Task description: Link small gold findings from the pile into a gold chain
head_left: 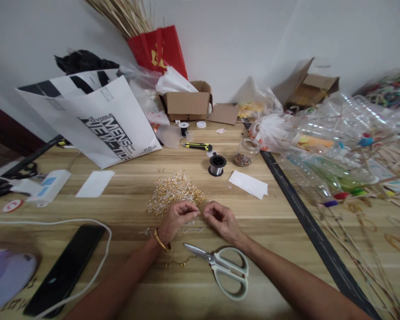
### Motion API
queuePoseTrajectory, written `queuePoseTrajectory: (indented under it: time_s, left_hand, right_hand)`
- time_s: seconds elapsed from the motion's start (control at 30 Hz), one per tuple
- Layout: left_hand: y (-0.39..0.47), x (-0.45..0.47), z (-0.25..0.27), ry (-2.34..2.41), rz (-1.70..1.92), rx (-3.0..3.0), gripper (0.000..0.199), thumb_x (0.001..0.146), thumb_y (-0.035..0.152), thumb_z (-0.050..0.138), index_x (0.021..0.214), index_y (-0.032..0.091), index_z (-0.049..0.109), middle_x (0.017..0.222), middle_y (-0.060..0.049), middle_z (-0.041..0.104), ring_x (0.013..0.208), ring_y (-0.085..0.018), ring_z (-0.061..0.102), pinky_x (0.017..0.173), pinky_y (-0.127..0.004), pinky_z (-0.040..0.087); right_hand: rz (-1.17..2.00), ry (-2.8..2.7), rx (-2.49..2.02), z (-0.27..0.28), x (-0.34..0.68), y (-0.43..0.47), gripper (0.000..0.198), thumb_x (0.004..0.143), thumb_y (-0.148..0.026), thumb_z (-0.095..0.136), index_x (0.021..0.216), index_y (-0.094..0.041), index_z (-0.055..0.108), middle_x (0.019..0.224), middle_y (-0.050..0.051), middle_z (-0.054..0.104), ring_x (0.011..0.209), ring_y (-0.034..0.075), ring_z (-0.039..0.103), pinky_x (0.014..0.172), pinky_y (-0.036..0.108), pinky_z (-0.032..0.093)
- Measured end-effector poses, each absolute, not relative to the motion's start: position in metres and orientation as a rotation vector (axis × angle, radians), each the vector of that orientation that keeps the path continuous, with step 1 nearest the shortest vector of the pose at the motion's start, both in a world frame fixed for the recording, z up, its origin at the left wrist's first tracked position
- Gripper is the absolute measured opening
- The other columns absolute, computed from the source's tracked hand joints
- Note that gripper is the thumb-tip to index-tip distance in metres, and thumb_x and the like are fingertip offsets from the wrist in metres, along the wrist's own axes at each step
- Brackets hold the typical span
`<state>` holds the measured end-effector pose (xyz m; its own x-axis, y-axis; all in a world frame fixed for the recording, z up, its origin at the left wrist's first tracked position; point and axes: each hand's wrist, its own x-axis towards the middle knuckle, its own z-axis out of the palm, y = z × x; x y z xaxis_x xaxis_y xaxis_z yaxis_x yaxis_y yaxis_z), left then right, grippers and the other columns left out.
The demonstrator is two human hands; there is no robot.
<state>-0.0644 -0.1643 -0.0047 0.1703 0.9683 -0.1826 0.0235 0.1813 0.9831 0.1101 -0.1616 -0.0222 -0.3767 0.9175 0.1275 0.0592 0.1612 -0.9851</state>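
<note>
My left hand (180,218) and my right hand (224,221) meet over the wooden table, fingertips almost touching. Both are closed in a pinch; whatever lies between the fingers is too small to make out. Just beyond the left hand spreads a heap of gold and silver jewellery pieces (175,190). A short silver chain (192,230) lies below the hands, and a thin gold chain (182,263) is nearer to me. Scissors with pale handles (220,266) rest in front of the right wrist, their blades pointing left.
Behind the heap are a wire spool (217,165), a yellow utility knife (198,146) and a glass jar of beads (243,159). White paper (249,184) lies to the right. A phone (66,269) and white cable (107,249) are at left. Plastic bottles (346,120) crowd the right side.
</note>
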Motion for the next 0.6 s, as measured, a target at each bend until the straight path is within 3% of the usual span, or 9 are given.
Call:
queuePoseTrajectory:
  time_s: [0.6]
  left_hand:
    - [-0.1625,-0.0652,-0.0091,1.185,0.92,1.102,0.017,0.061,0.025,0.073,0.071,0.012,0.067,0.065,-0.002,0.067,0.062,-0.012,0.059,0.063,-0.023,0.046]
  right_hand:
    - [1.233,-1.7,-0.948,-0.0209,0.1109,-0.1632,0.02,0.084,-0.033,0.053,0.075,-0.016,0.054,0.064,0.0,0.049,0.056,0.011,0.042,0.051,0.022,0.035]
